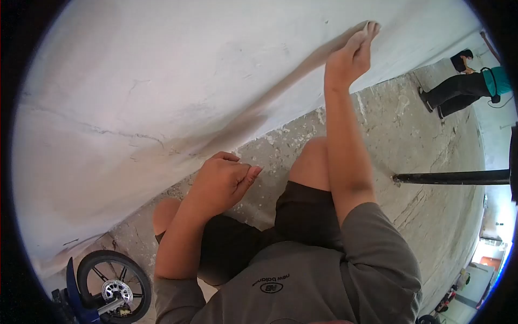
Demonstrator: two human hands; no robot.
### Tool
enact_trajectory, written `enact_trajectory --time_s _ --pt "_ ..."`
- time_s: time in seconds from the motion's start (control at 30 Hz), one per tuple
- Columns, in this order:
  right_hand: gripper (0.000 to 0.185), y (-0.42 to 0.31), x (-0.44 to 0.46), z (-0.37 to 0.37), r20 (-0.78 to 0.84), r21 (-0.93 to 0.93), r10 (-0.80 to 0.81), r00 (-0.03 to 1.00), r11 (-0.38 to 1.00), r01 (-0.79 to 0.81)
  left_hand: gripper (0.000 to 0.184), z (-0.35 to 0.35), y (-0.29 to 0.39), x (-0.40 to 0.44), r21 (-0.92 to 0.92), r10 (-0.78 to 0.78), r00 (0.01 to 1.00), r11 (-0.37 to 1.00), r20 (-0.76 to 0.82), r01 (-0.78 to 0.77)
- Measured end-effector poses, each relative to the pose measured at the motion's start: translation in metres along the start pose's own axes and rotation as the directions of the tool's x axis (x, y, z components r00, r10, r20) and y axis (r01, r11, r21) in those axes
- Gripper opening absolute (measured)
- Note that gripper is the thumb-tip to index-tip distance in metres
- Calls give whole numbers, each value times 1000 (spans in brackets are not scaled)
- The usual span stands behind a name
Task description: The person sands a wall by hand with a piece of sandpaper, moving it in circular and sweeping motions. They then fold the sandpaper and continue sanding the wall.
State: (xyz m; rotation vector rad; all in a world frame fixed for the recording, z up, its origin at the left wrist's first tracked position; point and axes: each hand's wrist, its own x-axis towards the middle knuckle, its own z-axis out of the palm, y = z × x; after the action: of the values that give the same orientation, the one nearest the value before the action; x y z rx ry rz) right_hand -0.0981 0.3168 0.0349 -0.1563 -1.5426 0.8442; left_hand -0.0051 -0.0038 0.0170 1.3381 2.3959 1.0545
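My right hand reaches up to the white wall, its fingers bent together against the surface. Pale dust coats the fingertips, and a small whitish edge shows between them; what it is I cannot make out. Closer to me, my left hand hovers above my bent knee, near the foot of the wall. Its fingers are curled with the thumb against them, and the palm side is hidden. Fine cracks and a brownish shadowed band run along the wall below my right hand.
The worn concrete floor has white specks along the wall's foot. A motorbike wheel stands at lower left. On the right a dark pole rises from the floor. Another person in dark trousers stands at far right, with someone else beyond.
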Motion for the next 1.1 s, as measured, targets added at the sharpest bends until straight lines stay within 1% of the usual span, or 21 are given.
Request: enact_trajectory --time_s 0.03,0.1,0.23,0.3,0.33,0.37,0.43,0.5,0.57,0.63,0.7,0.73,0.77,0.83,0.87,0.93,0.97,1.0,1.03,1.07,1.1 --pt "52 4 5 1 1 0 2 1000 1000 -2 34 0 0 1 51 -4 999 999 33 2" --pt "50 12 15 3 -163 136 170 972 979 -148 32 1 0 2 33 3 999 999 43 -4" --pt "49 7 -6 6 -93 48 176 980 984 -172 31 11 -2 7 42 15 996 999 83 -18" --pt "52 6 2 9 -43 -13 -133 990 991 132 33 16 -3 11 81 23 995 996 95 -31" --pt "52 -11 17 4 -46 7 -45 998 999 45 35 18 -4 11 122 35 994 991 105 -48" --pt "52 -5 23 2 -48 6 -44 998 999 44 35 20 -3 11 123 36 994 991 107 -49" --pt "48 6 39 0 -173 163 131 976 981 -103 38 22 -2 11 116 44 991 992 124 -59" --pt "48 14 15 2 -172 137 161 972 981 -139 39 23 0 11 134 33 991 990 130 -50" --pt "50 21 -12 4 -65 -6 -116 991 993 116 41 24 -2 12 150 22 990 988 140 -43" --pt "57 17 17 -2 -69 -27 -56 996 998 54 40 25 -5 13 176 -38 990 984 134 13" --pt "58 16 61 -12 -120 235 356 927 917 -322 40 25 -2 11 176 -61 991 984 122 39" --pt "59 26 75 -10 -236 315 274 932 929 -193 39 23 -1 11 179 -87 991 981 99 69" --pt "59 35 71 -12 -237 320 272 933 928 -189 39 21 -1 9 184 -86 992 981 95 67" --pt "56 37 57 -23 -93 104 309 946 948 -300 39 17 0 5 180 -80 982 982 174 48" --pt "55 39 36 -19 -99 113 294 951 952 -283 39 15 2 6 183 -69 984 982 166 38" --pt "54 44 13 -14 -122 120 283 951 956 -269 43 12 6 4 169 -207 929 972 307 160" --pt "54 47 8 -14 -137 127 285 949 955 -268 43 15 6 4 166 -198 931 974 306 152" --pt "51 34 17 -14 -135 248 336 932 922 -296 46 19 2 1 172 -179 941 976 286 133" --pt "51 22 23 -12 -137 247 337 931 922 -297 52 24 -1 -2 180 -164 950 977 267 118" --pt "50 8 28 -7 -102 244 259 961 943 -228 52 29 -4 -4 183 -166 949 976 267 119" --pt "48 -4 29 -1 -71 243 178 981 957 -156 54 37 -7 -5 200 -100 942 979 320 36"
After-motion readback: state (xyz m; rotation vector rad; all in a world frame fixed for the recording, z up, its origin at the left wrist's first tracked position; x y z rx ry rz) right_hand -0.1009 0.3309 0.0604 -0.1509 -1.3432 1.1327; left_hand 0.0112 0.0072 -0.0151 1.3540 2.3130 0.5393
